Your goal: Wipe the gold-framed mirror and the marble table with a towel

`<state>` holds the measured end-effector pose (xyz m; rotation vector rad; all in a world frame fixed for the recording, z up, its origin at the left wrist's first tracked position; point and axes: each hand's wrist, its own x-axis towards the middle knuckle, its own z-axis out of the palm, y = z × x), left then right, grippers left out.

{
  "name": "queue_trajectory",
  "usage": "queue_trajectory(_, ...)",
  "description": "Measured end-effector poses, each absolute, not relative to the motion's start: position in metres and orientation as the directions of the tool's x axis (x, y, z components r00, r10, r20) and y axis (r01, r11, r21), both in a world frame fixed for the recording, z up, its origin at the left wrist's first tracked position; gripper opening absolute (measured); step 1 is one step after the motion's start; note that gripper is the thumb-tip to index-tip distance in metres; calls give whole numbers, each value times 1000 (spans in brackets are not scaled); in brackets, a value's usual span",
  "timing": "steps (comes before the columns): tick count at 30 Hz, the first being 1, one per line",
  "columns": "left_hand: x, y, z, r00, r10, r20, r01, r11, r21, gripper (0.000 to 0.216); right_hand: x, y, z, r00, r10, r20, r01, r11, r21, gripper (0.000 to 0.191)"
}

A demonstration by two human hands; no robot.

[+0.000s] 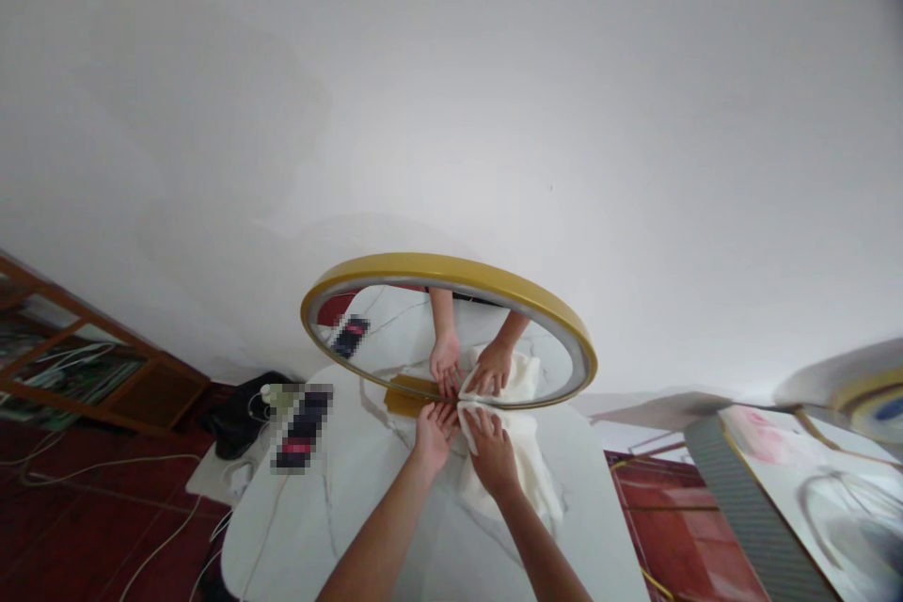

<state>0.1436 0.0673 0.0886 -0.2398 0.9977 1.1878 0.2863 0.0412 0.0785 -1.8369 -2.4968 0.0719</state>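
A round mirror (402,339) with a gold frame (451,269) stands on a white marbled table (395,508), close to the wall. My right hand (492,453) holds a white cloth (526,466) against the mirror's lower edge, fingers spread over it; the rest of the cloth trails over the tabletop. Palm up, my left hand (435,435) lies beside the cloth at the same edge, fingers loosely stretched out. Its fingertips are close to the mirror's gold base (402,403), and whether they touch it I cannot tell. Both hands and the cloth are reflected in the glass.
On the table's left lies a pixelated dark item (303,428). Beyond it are a black bag (244,414) and white cables (169,527) on the red floor. A wooden cabinet (91,367) stands left; a box-like white surface (790,480) stands right.
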Motion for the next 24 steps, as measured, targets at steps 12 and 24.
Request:
queue_trajectory(12, 70, 70, 99, -79, 664, -743, -853, 340, 395, 19, 234, 46, 106, -396, 918, 31, 911, 397, -109, 86)
queue_trajectory(24, 65, 68, 106, -30, 678, -734, -851, 367, 374, 19, 207, 47, 83, -380, 923, -61, 921, 372, -120, 74)
